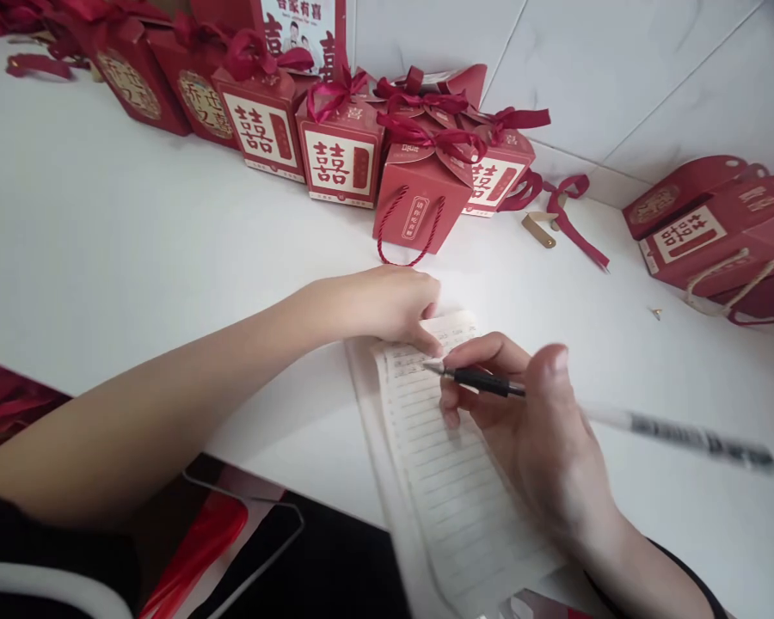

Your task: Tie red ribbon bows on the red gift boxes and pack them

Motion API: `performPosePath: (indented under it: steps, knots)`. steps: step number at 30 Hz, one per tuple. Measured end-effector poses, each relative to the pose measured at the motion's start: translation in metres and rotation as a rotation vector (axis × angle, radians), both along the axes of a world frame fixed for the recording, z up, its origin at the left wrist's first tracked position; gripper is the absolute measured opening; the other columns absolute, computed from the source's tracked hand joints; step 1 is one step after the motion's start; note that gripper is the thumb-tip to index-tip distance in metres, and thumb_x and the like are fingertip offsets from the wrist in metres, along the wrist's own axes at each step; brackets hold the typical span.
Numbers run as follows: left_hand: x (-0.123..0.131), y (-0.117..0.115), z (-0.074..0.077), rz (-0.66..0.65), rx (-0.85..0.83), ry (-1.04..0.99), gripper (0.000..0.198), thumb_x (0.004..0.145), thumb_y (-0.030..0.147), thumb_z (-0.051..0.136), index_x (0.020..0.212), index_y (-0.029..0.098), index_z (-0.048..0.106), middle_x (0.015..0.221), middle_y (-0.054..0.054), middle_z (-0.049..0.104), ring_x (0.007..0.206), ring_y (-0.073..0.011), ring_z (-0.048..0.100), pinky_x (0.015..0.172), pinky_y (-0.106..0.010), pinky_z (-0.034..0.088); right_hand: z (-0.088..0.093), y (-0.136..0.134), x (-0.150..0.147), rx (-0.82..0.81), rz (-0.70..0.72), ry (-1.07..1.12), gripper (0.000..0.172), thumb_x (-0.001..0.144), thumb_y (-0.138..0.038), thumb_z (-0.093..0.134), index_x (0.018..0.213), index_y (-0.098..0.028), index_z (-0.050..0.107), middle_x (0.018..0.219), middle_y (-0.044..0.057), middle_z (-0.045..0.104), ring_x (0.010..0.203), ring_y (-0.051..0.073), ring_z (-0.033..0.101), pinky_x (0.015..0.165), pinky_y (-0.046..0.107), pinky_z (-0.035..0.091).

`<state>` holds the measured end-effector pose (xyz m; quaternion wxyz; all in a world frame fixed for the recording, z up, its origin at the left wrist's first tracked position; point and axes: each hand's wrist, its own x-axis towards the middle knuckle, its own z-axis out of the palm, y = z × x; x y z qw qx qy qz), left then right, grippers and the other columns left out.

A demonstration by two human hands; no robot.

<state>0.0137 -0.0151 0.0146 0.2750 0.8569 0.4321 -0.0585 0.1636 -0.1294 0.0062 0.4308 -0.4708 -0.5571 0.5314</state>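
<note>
Right hand [542, 438] pinches the gel pen [483, 381] over the lined notebook [445, 464]; left hand [387, 301] lies on its far end, whether gripping I can't tell. Near end seems past the table [135, 258]: a leaning wrist could tilt it!

You could be at a home table or in a small packing room, can't really tell which. You've got a white tabletop [135, 232], grey-veined wall tiles [593, 69] at 1 o'clock, ribboned red gift boxes [341, 159] lined up from 10 to 1, more red boxes [703, 232] around 2:30, plus a desk-style lined notepad [448, 494] at 5.
</note>
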Motion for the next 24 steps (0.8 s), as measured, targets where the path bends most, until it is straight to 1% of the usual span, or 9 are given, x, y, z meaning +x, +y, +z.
performPosePath:
  steps: [2,4,6,8,10,12,16,18,24]
  knots:
    - [0.005,-0.002,-0.003,0.009,0.021,-0.034,0.041,0.062,0.051,0.061,0.090,0.021,0.060,0.079,-0.003,0.063,0.075,-0.0189,0.056,0.059,-0.026,0.031,0.001,0.003,-0.007,-0.101,-0.036,0.045,0.057,0.089,-0.067,0.031,0.074,-0.018,0.057,0.065,0.003,0.054,0.055,0.014,0.054,0.048,0.025,0.047]
    - [0.007,-0.003,-0.005,0.012,0.013,-0.048,0.039,0.062,0.048,0.061,0.091,0.022,0.060,0.081,-0.003,0.063,0.080,-0.0205,0.057,0.062,-0.027,0.032,0.001,0.008,-0.010,-0.087,-0.070,0.068,0.051,0.085,-0.065,0.043,0.069,-0.018,0.053,0.065,0.002,0.054,0.054,0.013,0.053,0.047,0.024,0.046]
    - [0.006,-0.002,-0.005,0.011,-0.004,-0.054,0.038,0.062,0.045,0.063,0.092,0.022,0.060,0.082,-0.003,0.063,0.083,-0.0214,0.057,0.063,-0.027,0.033,-0.001,0.014,-0.009,-0.064,-0.078,0.078,0.040,0.080,-0.054,0.060,0.067,-0.018,0.050,0.061,-0.001,0.053,0.052,0.011,0.051,0.047,0.022,0.044]
    - [0.005,0.001,-0.005,0.002,0.000,-0.060,0.037,0.062,0.043,0.063,0.092,0.022,0.060,0.085,-0.003,0.063,0.083,-0.0217,0.057,0.064,-0.027,0.033,-0.003,0.019,-0.007,-0.120,-0.036,0.094,0.034,0.074,-0.039,0.071,0.065,-0.019,0.045,0.053,-0.005,0.049,0.046,0.009,0.047,0.043,0.020,0.040]
    - [0.004,0.002,-0.006,-0.026,0.018,-0.072,0.035,0.062,0.040,0.063,0.092,0.022,0.060,0.087,-0.003,0.063,0.083,-0.0217,0.057,0.064,-0.028,0.034,-0.005,0.022,-0.007,-0.211,0.020,0.107,0.034,0.073,-0.033,0.072,0.064,-0.019,0.041,0.049,-0.007,0.046,0.040,0.007,0.043,0.039,0.018,0.035]
    - [0.005,0.004,-0.007,-0.058,0.027,-0.094,0.034,0.062,0.037,0.063,0.093,0.023,0.060,0.088,-0.003,0.063,0.082,-0.0212,0.057,0.064,-0.027,0.034,-0.006,0.022,-0.008,-0.228,0.025,0.080,0.034,0.077,-0.035,0.067,0.064,-0.020,0.039,0.046,-0.007,0.046,0.036,0.007,0.040,0.035,0.018,0.031]
    - [0.009,0.003,-0.009,-0.066,0.034,-0.122,0.033,0.065,0.033,0.061,0.097,0.022,0.060,0.090,-0.003,0.063,0.080,-0.0195,0.056,0.064,-0.027,0.034,-0.010,0.020,-0.013,0.052,-0.149,-0.099,0.033,0.078,-0.032,0.064,0.060,-0.019,0.039,0.046,-0.007,0.042,0.037,0.006,0.034,0.036,0.018,0.028]
    - [0.008,0.001,-0.006,-0.071,0.037,-0.114,0.034,0.067,0.031,0.059,0.100,0.022,0.059,0.090,-0.003,0.063,0.078,-0.0185,0.056,0.063,-0.026,0.033,-0.015,0.020,-0.014,0.166,-0.178,-0.172,0.034,0.076,-0.026,0.064,0.055,-0.019,0.037,0.047,-0.007,0.040,0.042,0.006,0.034,0.039,0.018,0.030]
    - [-0.005,-0.001,0.011,-0.175,-0.084,-0.039,0.051,0.065,0.035,0.063,0.114,0.026,0.052,0.091,0.000,0.062,0.065,-0.0121,0.052,0.058,-0.023,0.031,-0.020,0.022,-0.014,0.205,-0.165,-0.337,0.034,0.073,-0.016,0.055,0.052,-0.019,0.028,0.046,-0.006,0.032,0.044,0.006,0.028,0.040,0.018,0.025]
